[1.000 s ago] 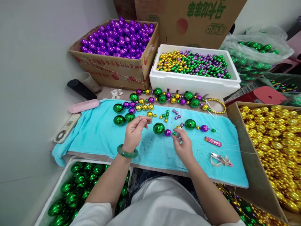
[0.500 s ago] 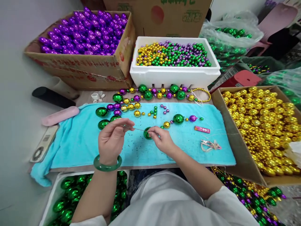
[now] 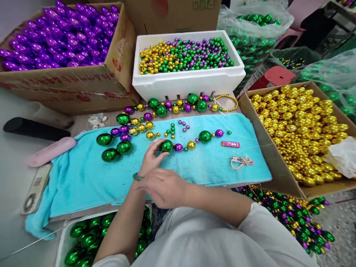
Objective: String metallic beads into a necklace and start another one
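Note:
My left hand (image 3: pixel 154 157) has its thumb and fingers closed around a large shiny green bead (image 3: pixel 167 145) at the left end of a strand lying on the turquoise towel (image 3: pixel 91 181). This strand has a purple bead (image 3: pixel 178 147), a gold bead (image 3: pixel 191 145), another large green bead (image 3: pixel 205 136) and small beads between. My right hand (image 3: pixel 165 187) crosses over my left wrist, just below the green bangle (image 3: pixel 137 177). Its fingers are curled and slightly blurred, around a long thin needle (image 3: pixel 36 243) that slants to the lower left. Where the fingers grip it is hard to see.
Loose green beads (image 3: pixel 110 154) and small purple beads (image 3: pixel 184 126) lie on the towel, with a pink lighter-sized packet (image 3: pixel 230 144) and string-wrapped snips (image 3: pixel 241 161). Behind stands a white foam box (image 3: pixel 189 79); cardboard boxes hold purple beads (image 3: pixel 69 37) and gold beads (image 3: pixel 303 126).
My left hand has moved right and taken hold of the large green bead. My right hand has left that bead and swung left across my left wrist. The camera view has shifted.

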A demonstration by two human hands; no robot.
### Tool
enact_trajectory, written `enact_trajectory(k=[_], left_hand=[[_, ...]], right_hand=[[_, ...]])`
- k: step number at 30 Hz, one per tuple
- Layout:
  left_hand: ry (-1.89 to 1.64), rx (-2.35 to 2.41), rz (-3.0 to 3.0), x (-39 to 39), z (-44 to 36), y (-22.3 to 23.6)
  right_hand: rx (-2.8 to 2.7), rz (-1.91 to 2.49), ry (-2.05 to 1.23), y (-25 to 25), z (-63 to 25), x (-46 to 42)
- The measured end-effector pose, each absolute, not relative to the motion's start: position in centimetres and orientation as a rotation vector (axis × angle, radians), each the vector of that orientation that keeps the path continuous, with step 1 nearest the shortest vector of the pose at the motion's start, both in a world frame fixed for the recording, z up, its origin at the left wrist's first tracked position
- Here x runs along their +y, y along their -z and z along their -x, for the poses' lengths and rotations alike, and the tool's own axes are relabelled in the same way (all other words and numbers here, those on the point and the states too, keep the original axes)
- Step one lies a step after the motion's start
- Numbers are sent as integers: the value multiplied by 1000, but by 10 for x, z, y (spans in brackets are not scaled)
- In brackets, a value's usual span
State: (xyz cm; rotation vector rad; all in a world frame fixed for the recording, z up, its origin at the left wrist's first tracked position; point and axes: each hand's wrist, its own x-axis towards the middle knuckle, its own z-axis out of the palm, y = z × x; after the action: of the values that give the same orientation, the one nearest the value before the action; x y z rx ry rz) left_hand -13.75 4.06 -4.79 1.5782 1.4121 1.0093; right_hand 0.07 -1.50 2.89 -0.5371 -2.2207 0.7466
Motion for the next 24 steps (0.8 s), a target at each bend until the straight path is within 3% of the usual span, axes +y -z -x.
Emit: enact_trajectory(k=[9, 16, 24], left_hand=[[-624, 1520, -2079, 47, 163, 32], [-552, 1583, -2306, 105, 143, -2], [-279, 1518, -2459, 167, 106, 4]], right_hand=[[-1490, 781, -1284, -32, -47, -24], [-1504, 891, -1351, 19, -47, -41], [-1500, 904, -1383, 24, -51, -48]])
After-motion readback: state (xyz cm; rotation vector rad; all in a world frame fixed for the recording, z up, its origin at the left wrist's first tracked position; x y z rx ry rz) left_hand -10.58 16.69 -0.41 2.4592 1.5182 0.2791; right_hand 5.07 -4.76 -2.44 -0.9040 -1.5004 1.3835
